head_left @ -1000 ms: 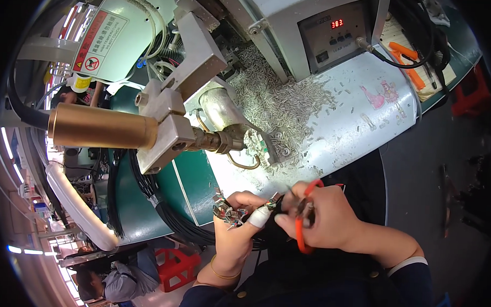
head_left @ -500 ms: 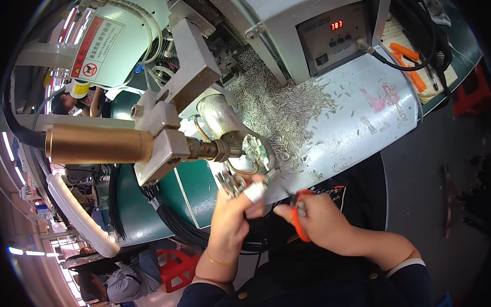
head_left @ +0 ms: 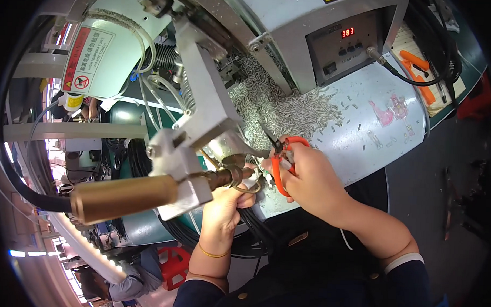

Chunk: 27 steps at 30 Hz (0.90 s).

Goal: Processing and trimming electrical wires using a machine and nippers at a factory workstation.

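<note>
- The right hand (head_left: 309, 174) is closed around orange-handled snips (head_left: 282, 161), their dark tips pointing up-left toward the heap of small metal offcuts (head_left: 268, 108).
- The left hand (head_left: 227, 199) reaches up under the machine head, its fingers curled on a wire ring (head_left: 248, 187) at the tip of the dark nozzle (head_left: 223, 178); how firm the hold is cannot be told.
- The two hands sit just beside each other at the near edge of the pale surface (head_left: 365, 141), the snips' handles close to the left fingertips.
- A brass-coloured cylinder (head_left: 122, 197) juts left from a grey metal bracket (head_left: 200, 119), which crowds the space right above the left hand.
- The grey control box (head_left: 341, 46) with a red digital readout stands at the back of the surface, a black cable (head_left: 405, 78) running from its front.
- To the right, the surface carries only scattered offcuts and pink marks (head_left: 385, 112), leaving room out to its curved rim.
- Orange tools (head_left: 419, 65) lie at the far right corner, well apart from the hands.
</note>
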{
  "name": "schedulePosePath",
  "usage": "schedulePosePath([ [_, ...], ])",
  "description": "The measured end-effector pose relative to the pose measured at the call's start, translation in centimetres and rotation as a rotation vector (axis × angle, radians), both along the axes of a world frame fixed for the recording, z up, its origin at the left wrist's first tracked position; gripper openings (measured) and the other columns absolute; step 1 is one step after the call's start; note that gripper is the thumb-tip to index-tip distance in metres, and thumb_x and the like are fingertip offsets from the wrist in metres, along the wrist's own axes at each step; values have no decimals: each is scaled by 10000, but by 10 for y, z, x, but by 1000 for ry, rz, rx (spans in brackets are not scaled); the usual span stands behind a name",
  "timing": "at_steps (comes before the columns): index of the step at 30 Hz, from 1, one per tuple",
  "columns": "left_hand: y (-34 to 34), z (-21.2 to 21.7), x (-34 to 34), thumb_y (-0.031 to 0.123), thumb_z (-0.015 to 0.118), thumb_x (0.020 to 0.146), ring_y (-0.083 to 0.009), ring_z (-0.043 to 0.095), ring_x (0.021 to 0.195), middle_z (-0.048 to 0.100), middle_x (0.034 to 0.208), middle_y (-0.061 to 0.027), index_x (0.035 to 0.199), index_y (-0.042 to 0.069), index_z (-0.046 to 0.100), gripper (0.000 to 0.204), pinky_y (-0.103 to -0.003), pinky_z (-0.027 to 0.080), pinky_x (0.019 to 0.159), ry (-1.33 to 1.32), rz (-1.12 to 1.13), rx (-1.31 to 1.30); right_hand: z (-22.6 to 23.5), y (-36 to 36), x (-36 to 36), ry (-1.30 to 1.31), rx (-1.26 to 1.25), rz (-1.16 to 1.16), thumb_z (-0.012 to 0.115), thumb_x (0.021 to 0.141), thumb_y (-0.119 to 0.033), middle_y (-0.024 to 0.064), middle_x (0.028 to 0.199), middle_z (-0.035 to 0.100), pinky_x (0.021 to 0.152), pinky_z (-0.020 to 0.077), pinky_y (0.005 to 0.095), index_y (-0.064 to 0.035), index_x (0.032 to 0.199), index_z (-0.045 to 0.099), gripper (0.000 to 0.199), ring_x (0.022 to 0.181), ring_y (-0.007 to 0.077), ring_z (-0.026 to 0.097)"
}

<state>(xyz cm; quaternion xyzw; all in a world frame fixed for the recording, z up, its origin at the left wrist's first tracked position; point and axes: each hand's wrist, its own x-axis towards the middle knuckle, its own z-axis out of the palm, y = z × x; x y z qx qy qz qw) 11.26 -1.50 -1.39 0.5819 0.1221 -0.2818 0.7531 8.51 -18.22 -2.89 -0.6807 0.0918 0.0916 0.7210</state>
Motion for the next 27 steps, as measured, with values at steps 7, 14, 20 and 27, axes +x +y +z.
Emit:
schedulePosePath([
  [7, -5, 1, -3, 70, 602, 753, -35, 271, 398, 401, 575, -6, 888, -13, 488, 196, -183, 184, 353, -83, -8, 152, -13, 5, -1, -292, -143, -86, 596, 825, -204, 63, 519, 461, 412, 358, 270, 44, 851, 479, 275, 411, 108, 448],
  [14, -1, 2, -5, 112, 644, 763, -34, 343, 474, 500, 677, -11, 923, -6, 557, 217, -171, 229, 396, -85, 17, 132, -13, 6, -2, -188, -102, -64, 592, 826, -176, 59, 579, 488, 433, 368, 262, 32, 854, 481, 238, 456, 91, 448],
  [20, 1, 10, -15, 85, 632, 759, -64, 397, 496, 518, 696, -30, 941, -25, 548, 228, -184, 298, 422, -72, -45, 82, -7, 3, -18, -241, -107, -44, 581, 831, -166, 47, 609, 496, 439, 376, 250, 20, 872, 492, 210, 492, 81, 476],
  [27, -4, 14, -50, -23, 556, 773, -118, 511, 584, 576, 793, -71, 944, -35, 568, 171, -224, 423, 546, -303, 8, 168, 3, 0, -38, -551, -587, -329, 577, 830, -154, 38, 627, 515, 429, 361, 228, 0, 826, 519, 164, 505, 55, 487],
])
